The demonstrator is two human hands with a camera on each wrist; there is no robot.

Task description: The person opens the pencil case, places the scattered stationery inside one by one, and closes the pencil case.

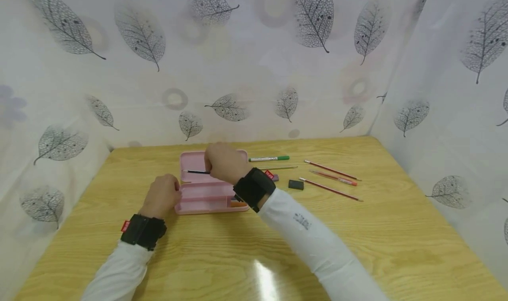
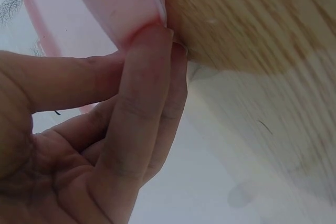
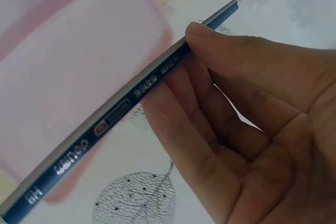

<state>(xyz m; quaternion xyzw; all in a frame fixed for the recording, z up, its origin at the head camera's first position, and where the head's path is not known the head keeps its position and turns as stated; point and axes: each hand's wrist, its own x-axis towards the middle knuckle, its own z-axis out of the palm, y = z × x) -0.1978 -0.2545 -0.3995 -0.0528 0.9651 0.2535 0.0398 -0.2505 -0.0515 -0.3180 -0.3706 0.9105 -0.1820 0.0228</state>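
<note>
A pink pencil case (image 1: 202, 204) lies unfolded on the table, its lid (image 1: 192, 160) toward the wall. My left hand (image 1: 160, 197) pinches the case's left edge; in the left wrist view the thumb and fingertips grip a pink corner (image 2: 126, 3). Above the lid, my right hand (image 1: 226, 162) holds a dark blue pencil (image 3: 110, 121) between thumb and fingers. That pencil points left in the head view, and silver lettering shows along its side in the right wrist view. Small items, one of them orange (image 1: 238, 204), sit in the case's right compartment, partly hidden by the right wrist.
Right of the case lie a green-capped marker (image 1: 270, 158), a gold-coloured pencil (image 1: 279, 168), a black eraser (image 1: 296, 184) and a small purplish block (image 1: 275, 177). Farther right are two red pencils (image 1: 331, 189) and an orange-ended pen-like stick (image 1: 335, 177). A leaf-patterned curtain (image 1: 254, 72) borders the table.
</note>
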